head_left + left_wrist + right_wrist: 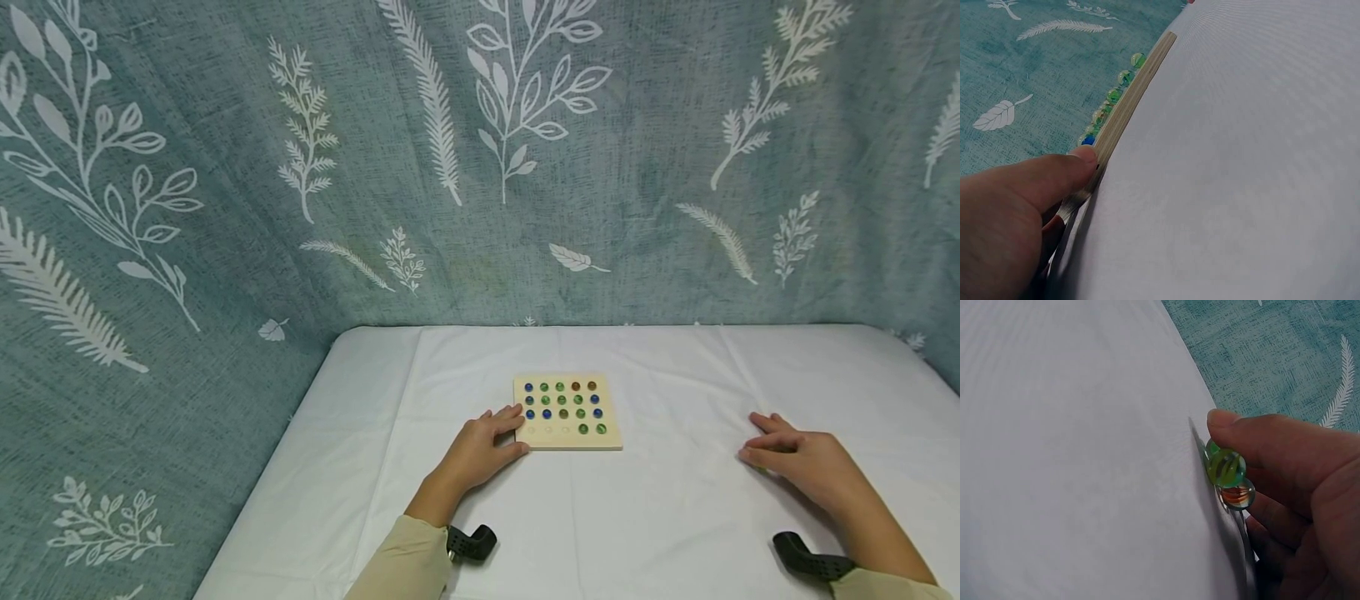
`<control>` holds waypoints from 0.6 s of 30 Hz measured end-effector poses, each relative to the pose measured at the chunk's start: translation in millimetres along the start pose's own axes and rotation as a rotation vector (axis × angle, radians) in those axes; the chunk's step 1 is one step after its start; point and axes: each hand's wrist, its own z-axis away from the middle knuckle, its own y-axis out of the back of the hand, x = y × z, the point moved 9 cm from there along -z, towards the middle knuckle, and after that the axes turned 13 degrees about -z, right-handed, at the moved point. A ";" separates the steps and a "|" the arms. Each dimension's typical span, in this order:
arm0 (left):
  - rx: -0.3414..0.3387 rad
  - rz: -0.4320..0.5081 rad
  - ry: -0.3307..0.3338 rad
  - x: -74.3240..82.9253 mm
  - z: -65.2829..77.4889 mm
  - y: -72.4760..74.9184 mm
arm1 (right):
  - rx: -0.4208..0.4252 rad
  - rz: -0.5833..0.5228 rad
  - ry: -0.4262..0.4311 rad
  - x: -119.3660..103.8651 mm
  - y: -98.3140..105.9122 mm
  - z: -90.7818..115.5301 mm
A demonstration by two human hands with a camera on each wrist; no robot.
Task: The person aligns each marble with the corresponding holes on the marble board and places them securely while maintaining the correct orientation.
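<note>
A pale wooden board (pixel 615 437) lies flat on the white cloth, with rows of blue, green and reddish glass marbles (pixel 562 400) in its hollows. Three bare hollows show in the row nearest me, on the left. My left hand (pixel 476 450) grips the board's left end, thumb (pixel 1079 169) at the near corner and fingers over the left edge. Off to the right, my right hand (pixel 806 462) is low over loose marbles. In the right wrist view, a green marble (pixel 1227 467) and an orange-swirled marble (pixel 1238 494) sit below the thumb; another green marble (pixel 1212 447) is partly hidden behind it.
White cloth (pixel 660 500) covers the table, with creases running across it. A teal curtain (pixel 525 250) with white leaf prints hangs behind the table's far edge and along the left side. Black wrist cameras (pixel 474 543) are strapped to both wrists.
</note>
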 end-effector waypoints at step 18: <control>0.008 0.008 -0.010 -1.3 -0.1 -1.4 | 0.034 0.020 0.013 -1.0 -0.4 1.8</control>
